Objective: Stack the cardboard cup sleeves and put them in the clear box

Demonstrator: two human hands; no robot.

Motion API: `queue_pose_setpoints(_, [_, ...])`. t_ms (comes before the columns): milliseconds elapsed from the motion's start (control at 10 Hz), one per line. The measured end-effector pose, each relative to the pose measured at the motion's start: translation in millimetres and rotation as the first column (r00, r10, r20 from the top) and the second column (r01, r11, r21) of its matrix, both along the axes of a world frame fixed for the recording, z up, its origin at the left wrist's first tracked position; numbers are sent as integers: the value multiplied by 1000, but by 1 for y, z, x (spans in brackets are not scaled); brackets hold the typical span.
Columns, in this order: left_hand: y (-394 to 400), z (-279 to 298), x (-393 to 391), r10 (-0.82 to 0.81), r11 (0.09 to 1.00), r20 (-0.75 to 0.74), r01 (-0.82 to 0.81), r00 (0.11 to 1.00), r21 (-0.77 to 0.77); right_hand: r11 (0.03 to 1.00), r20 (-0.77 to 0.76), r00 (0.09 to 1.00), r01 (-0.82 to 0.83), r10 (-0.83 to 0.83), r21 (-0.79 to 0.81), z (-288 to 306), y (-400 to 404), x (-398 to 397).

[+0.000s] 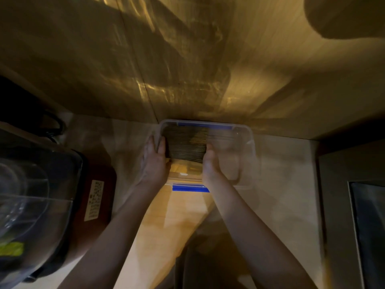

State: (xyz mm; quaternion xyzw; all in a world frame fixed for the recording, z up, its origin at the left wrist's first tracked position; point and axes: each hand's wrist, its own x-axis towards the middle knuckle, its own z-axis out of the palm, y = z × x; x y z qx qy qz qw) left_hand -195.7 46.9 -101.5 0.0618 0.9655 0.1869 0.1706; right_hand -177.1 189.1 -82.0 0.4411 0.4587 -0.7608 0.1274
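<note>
The stack of cardboard cup sleeves (185, 146) is sitting edge-up in the left half of the clear box (249, 140), pressed between two palms. The left hand (155, 158) is bracing the stack's left end, its fingers hooking over the box's left wall, while the right hand (211, 163) is pushing flat against the stack's right end; both are clamped on the sleeves, neither one closed into a fist. The box, with blue clips (190, 188) on its near and far rims, is resting on a pale counter (281, 174) against the back wall, an appliance (41, 195) lying well apart at left. To finish cleanly, I judge both palms should be squeezing evenly (the picture is dim and blurred, so loose sleeves are hard to rule out) and lowering the stack level before letting go.
</note>
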Motion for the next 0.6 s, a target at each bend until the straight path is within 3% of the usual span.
queue_pose_setpoints(200, [1, 11, 0, -16, 1000, 66, 15, 998, 8, 994, 34, 994, -108, 107, 23, 2, 14, 0])
queue_pose_setpoints(300, [2, 25, -7, -62, 996, 49, 64, 997, -59, 994, 19, 994, -106, 107, -5, 13, 26, 1])
queue_pose_setpoints(400, [7, 51, -16, -113, 990, -3, 113, 994, -85, 991, 19, 997, -80, 78, 108, 36, 42, 2])
queue_pose_setpoints(500, [16, 87, -32, -170, 985, -82, 171, 982, 8, 945, -38, 992, -102, 120, 311, 69, 62, 2])
queue_pose_setpoints(600, [29, 127, -45, -264, 962, 27, 261, 964, 79, 872, -185, 957, -110, 222, 477, 113, 82, 12])
